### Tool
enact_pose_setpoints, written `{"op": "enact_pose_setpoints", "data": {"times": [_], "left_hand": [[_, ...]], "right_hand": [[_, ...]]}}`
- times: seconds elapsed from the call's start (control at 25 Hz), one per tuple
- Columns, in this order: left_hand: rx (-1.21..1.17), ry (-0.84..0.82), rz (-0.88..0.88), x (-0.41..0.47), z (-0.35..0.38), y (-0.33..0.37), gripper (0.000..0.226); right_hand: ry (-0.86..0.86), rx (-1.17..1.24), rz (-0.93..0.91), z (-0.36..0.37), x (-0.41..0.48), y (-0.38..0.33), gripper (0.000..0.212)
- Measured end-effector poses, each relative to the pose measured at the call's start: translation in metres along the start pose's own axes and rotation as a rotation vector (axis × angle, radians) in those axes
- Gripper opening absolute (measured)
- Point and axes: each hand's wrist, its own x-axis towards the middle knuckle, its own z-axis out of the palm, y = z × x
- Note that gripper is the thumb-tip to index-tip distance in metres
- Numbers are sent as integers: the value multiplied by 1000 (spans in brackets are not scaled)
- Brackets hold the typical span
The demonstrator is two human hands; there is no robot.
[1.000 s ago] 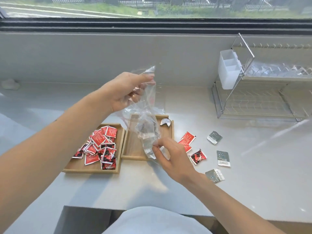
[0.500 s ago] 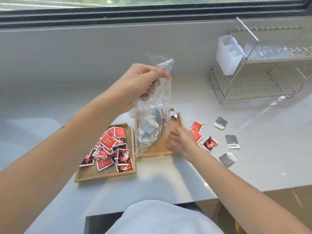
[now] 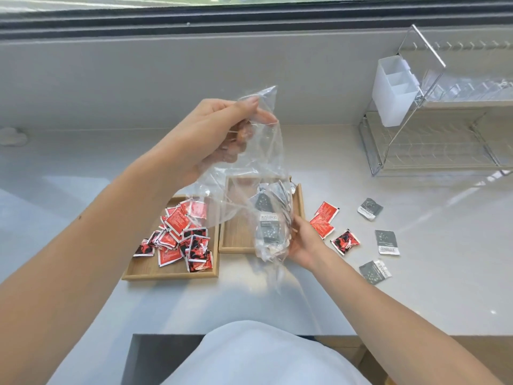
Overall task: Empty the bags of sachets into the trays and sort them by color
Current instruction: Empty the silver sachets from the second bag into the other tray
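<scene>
Mid-way through emptying the second bag, to judge by the layout. Left hand raised above the worktop, fingers and thumb pinched shut on the upper corner of a clear plastic bag hanging down over the trays. Right hand low, cupped partly closed around the bag's lower end from the right, pressing on the clump of grey sachets bunched inside the film. Bag suspended directly above the right wooden tray, nearly bare apart from a grey sachet or two at its far edge, half hidden behind the plastic. Left wooden tray just beside it, already heaped with red sachets. Strays on the worktop to the right of the trays: three red ones close to the tray, four grey ones further out. Which end of the bag is open: impossible to tell through the crumpled film. Next, probably: tip or shake so the grey clump slides out into the right tray, keeping the mouth within the tray walls to avoid more spill. After that, gather the loose pieces, reds to the left tray, greys to the right. Slippery film and light sachets likely to scatter under a hard shake, so a gentle squeeze from below seems safer.
</scene>
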Motion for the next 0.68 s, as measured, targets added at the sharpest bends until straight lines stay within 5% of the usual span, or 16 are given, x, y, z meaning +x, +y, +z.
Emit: {"op": "enact_pose_setpoints", "data": {"times": [0.08, 0.28, 0.68], "left_hand": [[-23, 41, 0, -3, 0, -3, 35], [-28, 124, -37, -6, -21, -27, 21], [-250, 349, -312, 4, -32, -72, 9]], "right_hand": [[-8, -20, -25, -12, -1, -8, 53], [130, -127, -222, -38, -1, -29, 9], [265, -313, -500, -57, -16, -67, 24]]}}
